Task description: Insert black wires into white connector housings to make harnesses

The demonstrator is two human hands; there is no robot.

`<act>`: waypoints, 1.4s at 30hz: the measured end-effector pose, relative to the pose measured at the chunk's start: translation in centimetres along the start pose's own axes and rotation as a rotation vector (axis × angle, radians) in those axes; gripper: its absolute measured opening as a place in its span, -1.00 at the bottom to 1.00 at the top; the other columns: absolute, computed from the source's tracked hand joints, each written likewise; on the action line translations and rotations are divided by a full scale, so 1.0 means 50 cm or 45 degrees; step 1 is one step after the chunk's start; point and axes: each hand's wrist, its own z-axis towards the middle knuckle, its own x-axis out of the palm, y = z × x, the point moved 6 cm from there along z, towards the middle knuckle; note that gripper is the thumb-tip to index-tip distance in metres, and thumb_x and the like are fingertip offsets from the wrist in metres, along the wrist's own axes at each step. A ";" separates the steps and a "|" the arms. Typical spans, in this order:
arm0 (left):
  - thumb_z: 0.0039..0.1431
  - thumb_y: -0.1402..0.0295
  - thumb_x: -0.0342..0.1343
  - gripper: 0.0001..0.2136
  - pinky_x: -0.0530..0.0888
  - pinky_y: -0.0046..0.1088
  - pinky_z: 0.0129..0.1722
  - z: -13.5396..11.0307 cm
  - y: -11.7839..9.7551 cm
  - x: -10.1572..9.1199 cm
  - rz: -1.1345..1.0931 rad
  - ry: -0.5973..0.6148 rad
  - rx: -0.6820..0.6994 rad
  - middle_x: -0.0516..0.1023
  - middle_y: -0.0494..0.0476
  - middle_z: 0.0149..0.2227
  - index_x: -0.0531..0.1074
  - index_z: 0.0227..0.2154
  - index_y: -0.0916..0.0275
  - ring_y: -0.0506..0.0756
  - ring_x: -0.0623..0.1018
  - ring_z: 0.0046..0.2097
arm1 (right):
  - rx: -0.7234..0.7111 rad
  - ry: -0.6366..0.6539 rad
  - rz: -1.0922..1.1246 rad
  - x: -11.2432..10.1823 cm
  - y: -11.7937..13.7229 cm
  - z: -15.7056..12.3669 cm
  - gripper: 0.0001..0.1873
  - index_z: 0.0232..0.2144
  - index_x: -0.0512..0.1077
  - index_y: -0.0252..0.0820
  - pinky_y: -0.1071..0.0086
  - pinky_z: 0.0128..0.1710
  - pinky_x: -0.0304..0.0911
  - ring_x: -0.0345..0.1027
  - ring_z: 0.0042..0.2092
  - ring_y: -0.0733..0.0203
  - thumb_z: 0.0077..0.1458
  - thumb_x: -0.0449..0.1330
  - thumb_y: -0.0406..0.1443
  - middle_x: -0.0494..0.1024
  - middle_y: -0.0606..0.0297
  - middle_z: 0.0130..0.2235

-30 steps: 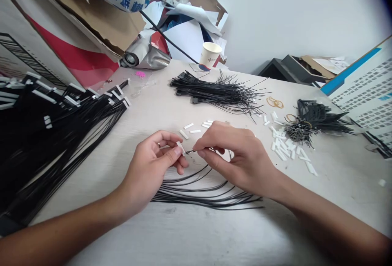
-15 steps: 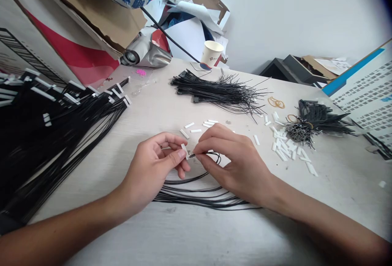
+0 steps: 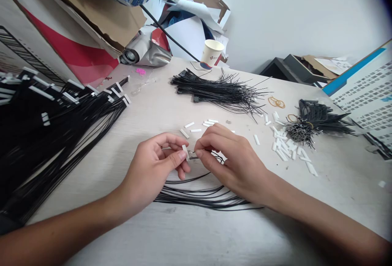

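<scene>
Between the thumb and fingers of my left hand (image 3: 159,157) is a small white connector housing (image 3: 185,152), held tilted. Thin black wire runs into its right side. My right hand (image 3: 228,157) pinches a black wire (image 3: 193,152) close to the housing; its tip points at the housing, but I cannot tell whether it sits inside. Below both hands, a bundle of loose black wires (image 3: 199,198) lies curved across the table, partly hidden by my hands.
Several white housings (image 3: 283,143) lie scattered at right, near a banded wire bundle (image 3: 301,133). Black cables (image 3: 214,92) lie behind my hands, a paper cup (image 3: 212,53) beyond. Finished-looking cables with white connectors (image 3: 76,106) pile at left. Rubber bands (image 3: 276,102) lie at back right.
My right hand has shifted slightly, its fingertips now a little farther from the housing, with a wire in the pinch. The left hand has barely moved.
</scene>
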 end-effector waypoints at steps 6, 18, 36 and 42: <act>0.17 0.44 0.17 -0.93 0.47 -0.52 -0.44 -0.003 -0.002 0.002 0.030 -0.005 0.000 0.54 -0.03 -0.54 0.42 -0.28 0.24 -0.03 0.51 -0.52 | 0.017 0.055 -0.008 0.011 -0.001 -0.004 -0.86 -0.39 0.36 -0.26 0.34 -0.28 0.17 0.21 -0.31 0.23 0.19 0.06 -0.48 0.39 0.27 -0.40; 0.16 0.47 0.17 -0.95 0.48 -0.54 -0.48 -0.002 -0.009 0.005 -0.001 -0.009 0.005 0.54 -0.01 -0.57 0.41 -0.34 0.27 -0.04 0.51 -0.54 | 0.047 0.014 0.031 0.014 -0.005 -0.004 -0.84 -0.44 0.34 -0.24 0.36 -0.31 0.17 0.22 -0.33 0.25 0.17 0.07 -0.48 0.40 0.30 -0.43; 0.14 0.48 0.17 -0.91 0.50 -0.47 -0.47 -0.003 -0.007 0.003 -0.019 -0.067 0.021 0.55 0.00 -0.56 0.35 -0.40 0.25 0.01 0.54 -0.54 | 0.002 -0.100 -0.035 0.028 0.004 -0.003 -0.82 -0.44 0.35 -0.22 0.34 -0.35 0.22 0.25 -0.36 0.22 0.18 0.05 -0.46 0.43 0.25 -0.45; 0.17 0.44 0.15 -0.91 0.50 -0.44 -0.39 0.000 -0.016 -0.016 -0.089 -0.184 0.065 0.56 0.02 -0.52 0.32 -0.34 0.21 0.03 0.56 -0.47 | -0.234 -0.136 -0.288 -0.018 0.058 -0.021 -0.90 -0.36 0.38 -0.23 0.30 -0.35 0.18 0.20 -0.34 0.19 0.18 0.09 -0.45 0.43 0.18 -0.38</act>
